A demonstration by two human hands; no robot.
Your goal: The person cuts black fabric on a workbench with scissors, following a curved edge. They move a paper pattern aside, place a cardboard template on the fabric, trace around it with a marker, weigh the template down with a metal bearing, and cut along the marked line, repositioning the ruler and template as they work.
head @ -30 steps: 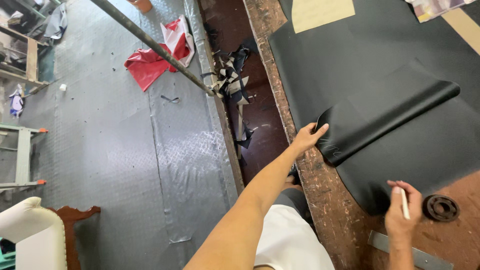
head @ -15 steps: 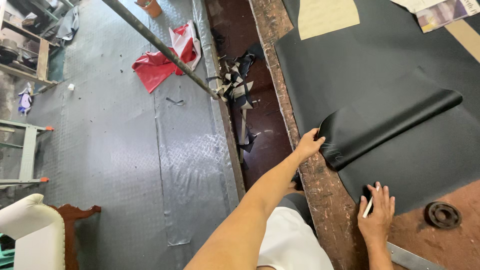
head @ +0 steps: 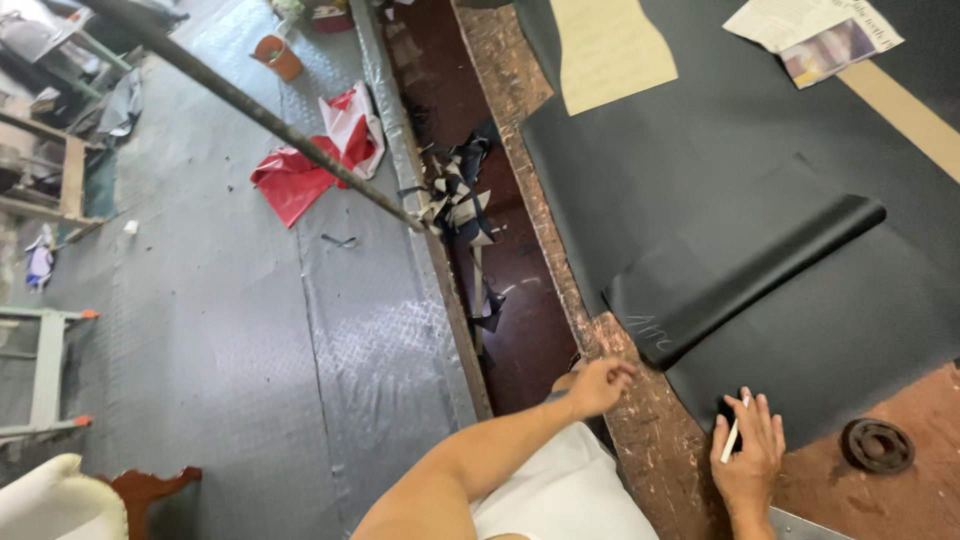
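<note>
floor side: one red plastic sheet [head: 318,160], one orange pot [head: 279,57], one long pole [head: 270,115] slanting across

left hand [head: 597,384] loosely curled, holds nothing, resting at the table [head: 640,420] edge just short of the black sheet's [head: 740,190] folded-over flap [head: 735,275]

right hand [head: 748,455] spread flat on the sheet's near edge, one white chalk stick [head: 733,437] pinched between fingers

looks like the marking step: sheet pinned, chalk ready. next move would need the flap held flat and the chalk tip on the material

also: one round metal weight [head: 876,445] right of the hand, one tan pattern piece [head: 608,45], one newspaper [head: 815,30] far side
</note>
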